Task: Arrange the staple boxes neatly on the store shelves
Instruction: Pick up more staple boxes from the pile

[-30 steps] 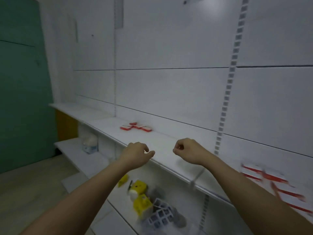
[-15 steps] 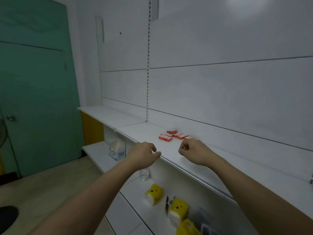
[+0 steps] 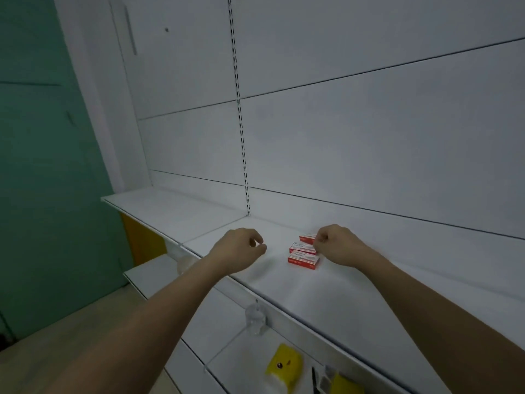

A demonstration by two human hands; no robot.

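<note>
Head view showed three small red-and-white cardboard staple boxes lying in a short row on the white metal shelf, near its back panel. Your right hand hovered just beside them — fingers curled, but whether they touched the farthest box I could not tell. Your left hand hung apart, fingers loosely curled, holding nothing.

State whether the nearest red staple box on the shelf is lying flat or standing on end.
Lying flat: the nearest staple box rests on the shelf, broad printed face up.
</note>
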